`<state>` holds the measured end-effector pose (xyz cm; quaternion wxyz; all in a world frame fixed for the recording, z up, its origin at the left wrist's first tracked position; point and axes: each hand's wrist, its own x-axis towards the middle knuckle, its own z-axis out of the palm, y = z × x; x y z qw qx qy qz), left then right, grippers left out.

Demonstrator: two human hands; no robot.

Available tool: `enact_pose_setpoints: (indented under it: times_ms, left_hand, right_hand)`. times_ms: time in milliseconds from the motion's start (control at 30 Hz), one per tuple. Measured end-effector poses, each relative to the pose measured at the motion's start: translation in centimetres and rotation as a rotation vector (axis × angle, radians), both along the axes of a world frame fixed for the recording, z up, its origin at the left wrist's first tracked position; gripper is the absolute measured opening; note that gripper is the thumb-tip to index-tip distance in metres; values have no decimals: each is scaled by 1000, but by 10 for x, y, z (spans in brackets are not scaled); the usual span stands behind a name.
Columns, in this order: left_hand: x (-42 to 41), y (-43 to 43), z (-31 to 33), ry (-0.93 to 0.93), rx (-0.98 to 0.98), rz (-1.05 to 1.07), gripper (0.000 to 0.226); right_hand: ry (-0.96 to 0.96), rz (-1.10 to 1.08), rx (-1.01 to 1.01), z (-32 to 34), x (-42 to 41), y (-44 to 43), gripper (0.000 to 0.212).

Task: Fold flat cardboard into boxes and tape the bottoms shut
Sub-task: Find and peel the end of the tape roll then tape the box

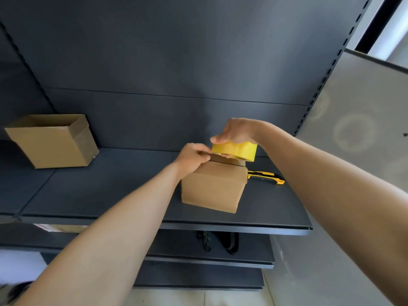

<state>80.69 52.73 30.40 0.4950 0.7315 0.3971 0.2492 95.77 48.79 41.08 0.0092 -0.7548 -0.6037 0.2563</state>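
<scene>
— Hands first: what does each hold?
— Left hand (pixel 192 156) pinches the top edge of the small box (pixel 213 186), fingers curled tight; whether tape lies under them I cannot tell. Right hand (pixel 236 133) grips the yellow tape roll (pixel 234 151) from above, fingers curled over its rim, at the box's 12 o'clock and just over its top.
— And the containers?
— That small box stands on the dark shelf (pixel 110 184) near mid-frame, top flaps closed, contents hidden. The open box (pixel 50 140) sits well apart at its 9 o'clock, mouth upward, and only bare cardboard walls show inside.
— How do the arms lie?
— Both forearms are bare and reach forward, meeting over the small box; the right wrist bends downward onto the roll.
— Anything else nearby?
— A yellow utility knife (pixel 266 176) lies at the small box's 3 o'clock, just beside it.
— Counts?
— Two boxes, one tape roll, one knife, two hands.
</scene>
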Motion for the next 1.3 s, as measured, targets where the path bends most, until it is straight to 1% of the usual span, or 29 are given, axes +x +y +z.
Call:
enact_pose_setpoints:
  times_ms: [67, 167, 233, 300, 367, 433, 500, 600, 667, 733, 800, 833, 867, 933, 967, 1000, 1067, 1200, 1300]
  left_hand:
    - [0, -3, 8, -121, -107, -22, 24]
    - [3, -5, 13, -133, -149, -118, 21]
    - [5, -7, 13, -213, -209, -146, 31]
    - [6, -8, 11, -253, -249, -134, 43]
    - [8, -8, 6, -242, -239, -117, 46]
    - [10, -6, 1, -208, -222, -71, 43]
    - [10, -5, -1, -179, -222, -36, 48]
    - [10, -6, 1, -160, -247, -133, 54]
    - [10, -7, 4, -136, -249, -197, 53]
    - [10, -7, 6, -118, -240, -218, 50]
    - [9, -6, 7, -86, -234, -225, 49]
    - [9, -5, 7, -65, -231, -231, 47]
    - [8, -4, 7, -47, -228, -238, 45]
    - [7, -2, 6, -32, -215, -231, 38]
    - [6, 0, 5, -33, -206, -213, 33]
    - [6, 1, 4, -37, -198, -193, 29]
    - [5, 2, 2, -49, -190, -175, 24]
    - [5, 1, -1, -52, -169, -181, 31]
    - [4, 1, 1, -16, -150, -174, 38]
  right_hand:
    - [-6, -19, 2, 1, 0, 3, 52]
    - [15, -28, -34, 2, 0, 6, 61]
    - [56, -16, -71, -1, 1, 5, 58]
    - [94, -4, -104, -5, 3, 1, 48]
    - [78, 18, -124, -10, 4, -3, 41]
    - [56, 44, -168, -15, 5, -7, 38]
    - [17, 72, -224, -16, 4, -12, 43]
    - [-100, 147, -282, -16, 4, -17, 54]
    - [-205, 221, -301, -10, 6, -20, 56]
    - [-252, 257, -303, -2, 11, -23, 54]
    - [-212, 259, -320, 4, 19, -25, 48]
    - [-144, 241, -336, 6, 23, -26, 43]
    - [-35, 205, -350, 7, 26, -27, 36]
    - [210, 86, -316, 6, 30, -29, 17]
    - [281, 33, -270, 6, 31, -28, 14]
    - [306, -8, -215, 5, 33, -26, 22]
    - [272, -57, -119, 2, 34, -21, 36]
    - [185, -146, 22, -4, 32, -16, 46]
    - [217, -220, 104, -3, 33, -13, 53]
